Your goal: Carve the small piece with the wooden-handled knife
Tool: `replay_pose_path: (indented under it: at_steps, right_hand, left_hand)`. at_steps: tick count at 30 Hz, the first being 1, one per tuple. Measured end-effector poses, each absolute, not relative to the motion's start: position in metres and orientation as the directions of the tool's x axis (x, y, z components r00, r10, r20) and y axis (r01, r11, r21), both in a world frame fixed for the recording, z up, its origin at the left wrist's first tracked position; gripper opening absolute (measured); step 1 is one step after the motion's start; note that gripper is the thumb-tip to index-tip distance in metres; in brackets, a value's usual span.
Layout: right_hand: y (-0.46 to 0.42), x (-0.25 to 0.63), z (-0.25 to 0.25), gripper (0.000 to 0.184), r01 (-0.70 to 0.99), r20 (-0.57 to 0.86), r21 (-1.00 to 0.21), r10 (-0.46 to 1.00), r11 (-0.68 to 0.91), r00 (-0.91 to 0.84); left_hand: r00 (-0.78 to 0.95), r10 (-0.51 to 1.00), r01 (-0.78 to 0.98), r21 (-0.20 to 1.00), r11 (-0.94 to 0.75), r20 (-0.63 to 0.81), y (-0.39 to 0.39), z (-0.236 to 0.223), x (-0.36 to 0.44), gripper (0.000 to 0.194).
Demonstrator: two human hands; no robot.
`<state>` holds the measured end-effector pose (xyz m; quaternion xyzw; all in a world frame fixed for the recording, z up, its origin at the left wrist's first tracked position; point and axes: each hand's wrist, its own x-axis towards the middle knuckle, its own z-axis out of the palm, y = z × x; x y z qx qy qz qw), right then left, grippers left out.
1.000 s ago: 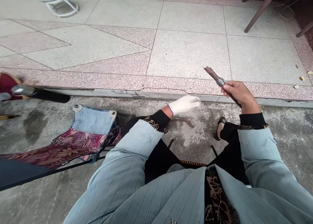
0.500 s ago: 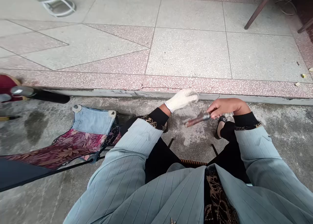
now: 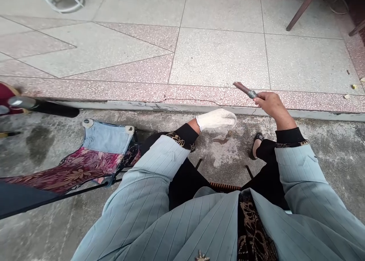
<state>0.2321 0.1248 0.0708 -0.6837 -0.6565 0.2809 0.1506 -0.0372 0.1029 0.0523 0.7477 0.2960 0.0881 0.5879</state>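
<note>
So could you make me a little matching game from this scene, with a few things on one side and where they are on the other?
Things:
1. left hand in a white glove
2. right hand
3. folding chair
4. rusty piece

Places or states:
A. stands to the person's left, floral fabric
B. raised, gripping a tool with a dark blade
C. lies on the concrete
D. hovers low over the rusty piece

Pairs: 1-D, 2-B, 3-A, 4-C

Setting: house porch or yard edge. Indicators: terrazzo tile floor (image 3: 222, 59), concrete ground (image 3: 327, 147), folding fabric chair (image 3: 94, 158).
</note>
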Motion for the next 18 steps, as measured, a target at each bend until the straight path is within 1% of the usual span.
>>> replay_pose_path:
  at_steps: [3,6,7,9,10,11,12,13,14,15,16,17,18]
  right_hand:
    - [0.123,0.225,0.075,0.026,0.914,-0.230,-0.404,0.971,-0.037,-0.062]
    - [0.123,0.221,0.074,0.029,0.954,-0.280,-0.297,0.951,0.044,-0.132]
    - [0.123,0.221,0.073,0.028,0.960,-0.318,-0.271,0.935,0.070,-0.158]
    - [0.121,0.218,0.071,0.023,0.960,-0.456,-0.254,0.860,0.120,-0.228]
    - [0.119,0.215,0.070,0.021,0.950,-0.546,-0.275,0.790,0.146,-0.279]
    - [0.116,0.211,0.069,0.020,0.932,-0.634,-0.322,0.692,0.168,-0.344]
    - [0.112,0.206,0.069,0.019,0.903,-0.703,-0.391,0.575,0.178,-0.418]
    - [0.108,0.201,0.069,0.019,0.863,-0.742,-0.473,0.448,0.179,-0.500]
    - [0.104,0.196,0.070,0.020,0.812,-0.745,-0.558,0.327,0.173,-0.582]
    - [0.100,0.192,0.072,0.022,0.754,-0.718,-0.637,0.232,0.161,-0.656]
    - [0.097,0.189,0.075,0.025,0.696,-0.673,-0.704,0.181,0.142,-0.717]
    - [0.095,0.188,0.078,0.028,0.639,-0.617,-0.760,0.175,0.122,-0.767]
    - [0.094,0.190,0.082,0.032,0.584,-0.554,-0.805,0.225,0.102,-0.802]
  left_hand:
    - [0.832,0.519,0.310,0.940,-0.145,-0.194,0.104,0.057,-0.038,0.036]
    - [0.837,0.489,0.315,0.947,-0.062,-0.247,0.103,0.061,-0.040,0.032]
    - [0.828,0.492,0.326,0.945,-0.034,-0.268,0.103,0.063,-0.041,0.031]
    - [0.794,0.534,0.358,0.933,-0.026,-0.290,0.103,0.065,-0.043,0.029]
    - [0.775,0.564,0.369,0.928,-0.039,-0.285,0.103,0.066,-0.043,0.029]
    - [0.760,0.590,0.372,0.927,-0.054,-0.271,0.104,0.066,-0.044,0.029]
    - [0.750,0.611,0.364,0.929,-0.062,-0.253,0.105,0.066,-0.044,0.029]
    - [0.743,0.625,0.350,0.935,-0.060,-0.238,0.106,0.065,-0.043,0.030]
    - [0.737,0.636,0.339,0.939,-0.057,-0.227,0.107,0.064,-0.043,0.031]
    - [0.728,0.649,0.340,0.938,-0.064,-0.220,0.108,0.062,-0.042,0.032]
    - [0.709,0.672,0.358,0.930,-0.086,-0.211,0.109,0.060,-0.042,0.032]
    - [0.680,0.706,0.387,0.915,-0.117,-0.197,0.110,0.059,-0.042,0.032]
    - [0.646,0.742,0.418,0.896,-0.151,-0.177,0.112,0.057,-0.041,0.032]
